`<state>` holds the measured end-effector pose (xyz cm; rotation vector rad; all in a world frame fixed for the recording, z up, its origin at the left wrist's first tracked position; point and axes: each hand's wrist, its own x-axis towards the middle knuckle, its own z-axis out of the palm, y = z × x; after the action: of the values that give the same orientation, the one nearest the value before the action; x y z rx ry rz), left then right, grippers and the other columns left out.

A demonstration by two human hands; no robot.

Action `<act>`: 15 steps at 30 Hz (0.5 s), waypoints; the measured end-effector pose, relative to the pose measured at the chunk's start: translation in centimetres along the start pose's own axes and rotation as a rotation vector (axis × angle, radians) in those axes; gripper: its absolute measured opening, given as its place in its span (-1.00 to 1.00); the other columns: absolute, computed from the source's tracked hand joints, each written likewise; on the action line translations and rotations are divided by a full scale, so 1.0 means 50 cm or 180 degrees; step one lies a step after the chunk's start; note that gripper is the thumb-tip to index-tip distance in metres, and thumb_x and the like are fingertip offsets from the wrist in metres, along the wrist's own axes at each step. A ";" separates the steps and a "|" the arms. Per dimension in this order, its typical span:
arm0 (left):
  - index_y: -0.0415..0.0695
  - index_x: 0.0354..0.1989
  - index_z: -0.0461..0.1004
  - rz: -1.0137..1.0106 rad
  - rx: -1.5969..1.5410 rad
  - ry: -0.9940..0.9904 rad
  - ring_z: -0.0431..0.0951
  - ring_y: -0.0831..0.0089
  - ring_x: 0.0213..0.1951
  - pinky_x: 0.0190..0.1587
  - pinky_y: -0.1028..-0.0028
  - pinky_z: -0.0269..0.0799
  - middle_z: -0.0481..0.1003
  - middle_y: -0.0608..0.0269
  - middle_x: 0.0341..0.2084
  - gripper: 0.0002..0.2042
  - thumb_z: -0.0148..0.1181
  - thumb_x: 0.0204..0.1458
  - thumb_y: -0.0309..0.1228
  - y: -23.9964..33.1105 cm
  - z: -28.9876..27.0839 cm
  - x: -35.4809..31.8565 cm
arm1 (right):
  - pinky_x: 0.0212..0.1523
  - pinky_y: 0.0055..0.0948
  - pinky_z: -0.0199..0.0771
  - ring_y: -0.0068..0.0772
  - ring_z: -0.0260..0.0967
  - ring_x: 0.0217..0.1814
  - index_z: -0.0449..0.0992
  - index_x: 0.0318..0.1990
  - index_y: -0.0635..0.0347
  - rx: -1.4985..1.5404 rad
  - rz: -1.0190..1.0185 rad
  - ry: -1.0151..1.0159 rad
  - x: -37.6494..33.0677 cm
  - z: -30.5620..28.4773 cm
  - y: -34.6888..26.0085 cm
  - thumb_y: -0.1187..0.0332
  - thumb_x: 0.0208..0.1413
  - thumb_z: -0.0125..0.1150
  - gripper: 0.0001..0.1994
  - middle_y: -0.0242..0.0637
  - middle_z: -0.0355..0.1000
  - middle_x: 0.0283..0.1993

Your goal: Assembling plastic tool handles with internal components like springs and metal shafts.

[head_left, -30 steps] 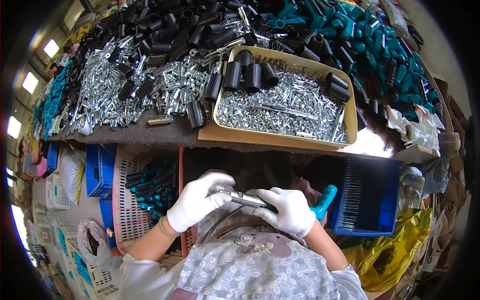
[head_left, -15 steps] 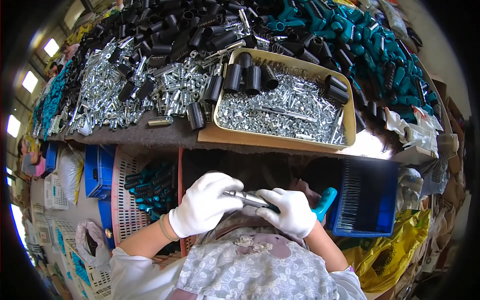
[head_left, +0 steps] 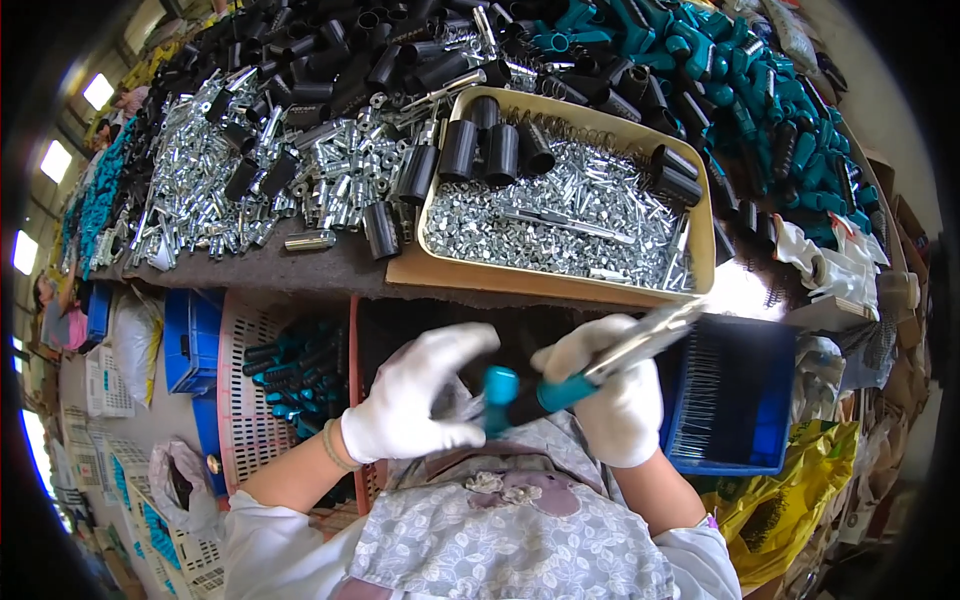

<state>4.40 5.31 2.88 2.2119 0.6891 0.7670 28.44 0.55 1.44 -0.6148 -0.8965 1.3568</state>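
Observation:
A teal-and-black handled tool (head_left: 568, 392) with a shiny metal shaft slants up to the right in front of my apron, its shaft blurred by motion. My gloved right hand (head_left: 618, 405) is closed around it where the handle meets the shaft. To the left, my gloved left hand (head_left: 408, 392) is spread, with thumb and fingers apart around the space beside the handle's teal end (head_left: 499, 386). Whether the left thumb tip touches the handle is unclear. The tool's exact kind cannot be told.
On the bench ahead, a cream tray (head_left: 550, 277) holds small metal parts, springs and black sleeves. Loose metal parts (head_left: 200, 190) and teal handles (head_left: 740, 110) are heaped around it. A blue bin (head_left: 735, 462) stands at right, a pink basket (head_left: 240, 400) with handled tools at left.
The tool has swung round, so its metal shaft now points up and right instead of left. My left hand has let go of the shaft and opened; my right hand still holds the tool.

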 end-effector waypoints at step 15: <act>-0.09 0.31 0.27 -0.1566 -0.0114 -0.1120 0.55 -0.04 -0.01 0.05 0.23 0.47 0.49 -0.08 -0.01 -0.36 0.30 0.00 -0.28 -0.100 0.060 -0.027 | 0.07 0.04 0.46 -0.08 0.44 0.06 0.44 0.08 0.07 0.0243 0.2677 0.1816 0.103 -0.393 0.555 0.19 0.35 -0.04 -0.72 -0.16 0.49 0.00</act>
<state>4.29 6.28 -3.03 1.9525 0.9713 0.1374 29.23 11.97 -30.99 -1.3248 -0.0921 1.7896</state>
